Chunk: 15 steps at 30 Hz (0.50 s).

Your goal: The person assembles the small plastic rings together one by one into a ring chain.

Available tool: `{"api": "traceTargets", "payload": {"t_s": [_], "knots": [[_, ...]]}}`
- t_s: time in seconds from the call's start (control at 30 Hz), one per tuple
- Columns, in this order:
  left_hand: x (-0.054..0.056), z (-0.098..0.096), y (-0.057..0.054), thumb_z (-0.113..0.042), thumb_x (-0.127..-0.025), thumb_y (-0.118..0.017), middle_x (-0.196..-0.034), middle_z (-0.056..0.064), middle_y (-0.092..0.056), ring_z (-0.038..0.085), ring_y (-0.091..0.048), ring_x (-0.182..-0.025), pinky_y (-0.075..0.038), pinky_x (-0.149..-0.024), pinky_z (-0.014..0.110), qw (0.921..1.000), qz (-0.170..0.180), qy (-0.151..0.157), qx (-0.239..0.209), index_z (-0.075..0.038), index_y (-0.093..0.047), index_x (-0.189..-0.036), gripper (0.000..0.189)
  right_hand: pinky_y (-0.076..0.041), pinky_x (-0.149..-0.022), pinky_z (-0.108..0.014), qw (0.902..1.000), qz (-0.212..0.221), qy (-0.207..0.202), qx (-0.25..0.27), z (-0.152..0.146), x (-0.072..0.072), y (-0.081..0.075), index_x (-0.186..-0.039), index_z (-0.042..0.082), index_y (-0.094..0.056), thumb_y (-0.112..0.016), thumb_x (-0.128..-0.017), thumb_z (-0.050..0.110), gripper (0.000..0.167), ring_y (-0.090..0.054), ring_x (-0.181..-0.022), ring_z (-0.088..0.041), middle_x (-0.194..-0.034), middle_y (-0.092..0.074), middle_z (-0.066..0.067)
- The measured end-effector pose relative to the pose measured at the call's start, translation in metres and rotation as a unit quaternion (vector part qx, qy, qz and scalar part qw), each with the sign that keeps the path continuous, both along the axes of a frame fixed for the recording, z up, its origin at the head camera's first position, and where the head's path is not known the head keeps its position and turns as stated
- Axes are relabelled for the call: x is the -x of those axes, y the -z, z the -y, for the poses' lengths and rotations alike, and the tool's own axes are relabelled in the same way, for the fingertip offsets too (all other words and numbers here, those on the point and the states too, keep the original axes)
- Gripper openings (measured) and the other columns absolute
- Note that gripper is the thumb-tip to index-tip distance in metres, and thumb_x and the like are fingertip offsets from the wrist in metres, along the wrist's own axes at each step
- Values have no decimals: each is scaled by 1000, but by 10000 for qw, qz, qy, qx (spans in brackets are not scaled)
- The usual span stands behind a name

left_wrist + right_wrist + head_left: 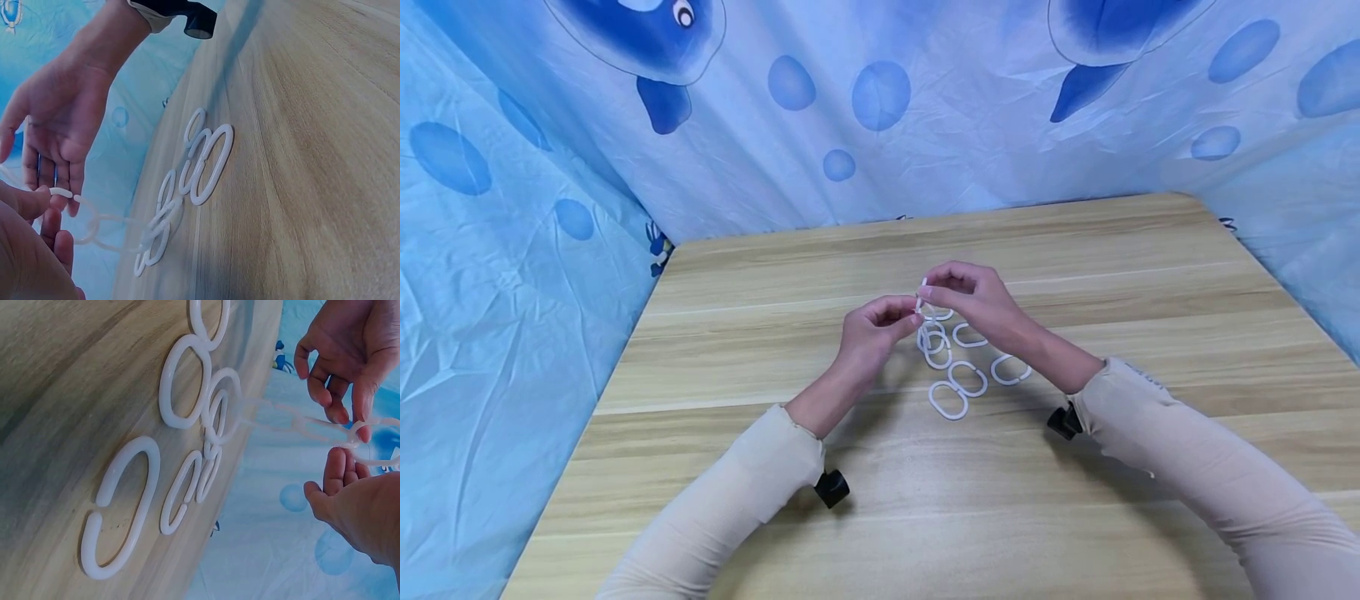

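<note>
Above the table, my left hand (872, 333) pinches a white plastic oval link between thumb and fingers. Close against it, my right hand (981, 300) pinches a white link (375, 462) joined to the left one. From the fingertips a short chain of joined links (109, 218) hangs toward the tabletop, blurred in both wrist views. Below lie several more white links, including one with a gap in its side (154, 465), which rests beneath my right forearm. Fingers hide part of the held links.
The wood-grain table (700, 467) carries the loose links in a loose cluster near its middle. Blue curtain (715, 167) with whale and bubble prints stands behind and along the sides. A black wrist camera (832, 488) hangs under the left sleeve, another (1064, 422) under the right.
</note>
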State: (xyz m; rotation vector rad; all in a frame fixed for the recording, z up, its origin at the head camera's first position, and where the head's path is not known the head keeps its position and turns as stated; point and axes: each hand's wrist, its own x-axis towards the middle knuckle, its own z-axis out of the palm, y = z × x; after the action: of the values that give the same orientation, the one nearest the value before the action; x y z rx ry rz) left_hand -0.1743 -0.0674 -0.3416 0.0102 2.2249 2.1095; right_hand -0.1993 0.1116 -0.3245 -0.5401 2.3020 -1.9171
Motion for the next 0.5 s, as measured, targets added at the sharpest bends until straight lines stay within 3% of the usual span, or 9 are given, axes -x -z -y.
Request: {"api": "traceTargets", "payload": {"t_s": [0.3,0.5], "knots": [[-1,0,-1,-7,-82,-76,-92,4,-69,13,-59,-84,-49,-73,24,9998,-104,-174,92,-5,-74,-99,17,-42,-99,-40,9995,129,-276,45,-3,3,-2,-106,-1,-66,-59,-95,28,32,-63,-95,-25,-96,-68,-14],[-1,1,-4,-11,-85,-74,-98,4,-71,12,-61,-90,-50,-79,25,9993,-228,-281,-1,-4,-74,-102,18,-44,-100,-38,9987,287,-410,18,-14,12,-3,-109,-11,-61,-49,-101,25,39,-63,-98,-30,-104,-64,-21]]}}
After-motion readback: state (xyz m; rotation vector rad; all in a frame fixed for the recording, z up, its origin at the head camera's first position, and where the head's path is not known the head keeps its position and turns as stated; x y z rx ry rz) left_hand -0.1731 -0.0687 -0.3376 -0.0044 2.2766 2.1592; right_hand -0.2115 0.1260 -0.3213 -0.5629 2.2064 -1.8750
